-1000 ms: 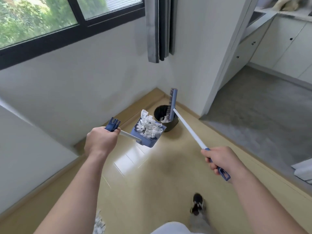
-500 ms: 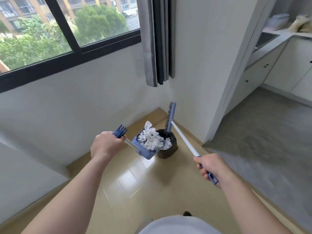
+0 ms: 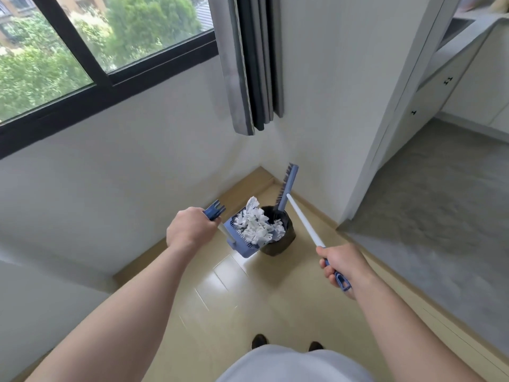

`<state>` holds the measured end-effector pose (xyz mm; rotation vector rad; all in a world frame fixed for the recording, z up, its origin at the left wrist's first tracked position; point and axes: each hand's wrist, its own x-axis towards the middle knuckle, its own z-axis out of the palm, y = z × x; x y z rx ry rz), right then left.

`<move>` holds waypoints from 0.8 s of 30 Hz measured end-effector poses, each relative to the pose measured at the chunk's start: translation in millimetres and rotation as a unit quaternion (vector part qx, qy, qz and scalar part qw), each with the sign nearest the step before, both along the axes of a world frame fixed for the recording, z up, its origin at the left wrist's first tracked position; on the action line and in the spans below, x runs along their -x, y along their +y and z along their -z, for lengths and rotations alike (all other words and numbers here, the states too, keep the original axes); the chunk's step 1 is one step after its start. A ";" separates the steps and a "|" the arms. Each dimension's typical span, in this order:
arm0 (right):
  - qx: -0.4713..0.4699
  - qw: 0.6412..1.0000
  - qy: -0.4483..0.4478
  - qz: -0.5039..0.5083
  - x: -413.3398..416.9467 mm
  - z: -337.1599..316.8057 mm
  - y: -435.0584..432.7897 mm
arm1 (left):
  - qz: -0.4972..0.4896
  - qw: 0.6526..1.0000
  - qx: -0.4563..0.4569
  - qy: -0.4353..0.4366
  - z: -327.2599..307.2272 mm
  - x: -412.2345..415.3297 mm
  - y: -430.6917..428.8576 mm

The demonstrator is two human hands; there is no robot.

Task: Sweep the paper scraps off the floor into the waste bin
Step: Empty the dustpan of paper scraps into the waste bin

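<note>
My left hand (image 3: pixel 190 230) grips the blue top of a dustpan handle. The blue dustpan (image 3: pixel 239 241) hangs tilted against the rim of a black waste bin (image 3: pixel 283 241) in the corner of the room. White paper scraps (image 3: pixel 254 224) fill the pan and spill over the bin's opening. My right hand (image 3: pixel 341 264) holds the blue end of a white broom pole (image 3: pixel 304 220). The blue broom head (image 3: pixel 286 187) stands upright, its lower end at the bin's far rim.
White walls meet behind the bin, with a tan skirting board (image 3: pixel 242 186) along them. A grey curtain (image 3: pixel 249 62) hangs above the corner. A grey carpet (image 3: pixel 435 216) lies to the right. My shoes (image 3: pixel 259 341) stand on the beige floor.
The dustpan has moved right and now overlaps the bin, with scraps reaching over its opening. The view has tilted up and my feet now stand side by side.
</note>
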<state>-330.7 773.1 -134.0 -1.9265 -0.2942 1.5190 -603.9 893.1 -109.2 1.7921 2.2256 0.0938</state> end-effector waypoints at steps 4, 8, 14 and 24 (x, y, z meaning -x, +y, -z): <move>0.008 1.000 0.003 0.012 3.4 5.9 9.2 | 0.033 0.999 -0.001 0.019 4.7 -2.9 13.9; 0.011 1.000 -0.001 0.018 1.2 10.1 16.7 | 0.059 0.998 -0.004 0.035 9.0 -5.4 23.9; 0.021 1.000 -0.005 0.019 -1.8 12.2 21.2 | 0.071 0.997 -0.006 0.040 12.2 -3.1 32.8; 0.022 1.000 -0.017 0.010 -3.1 9.8 21.6 | 0.066 0.997 -0.005 0.028 10.7 4.0 41.6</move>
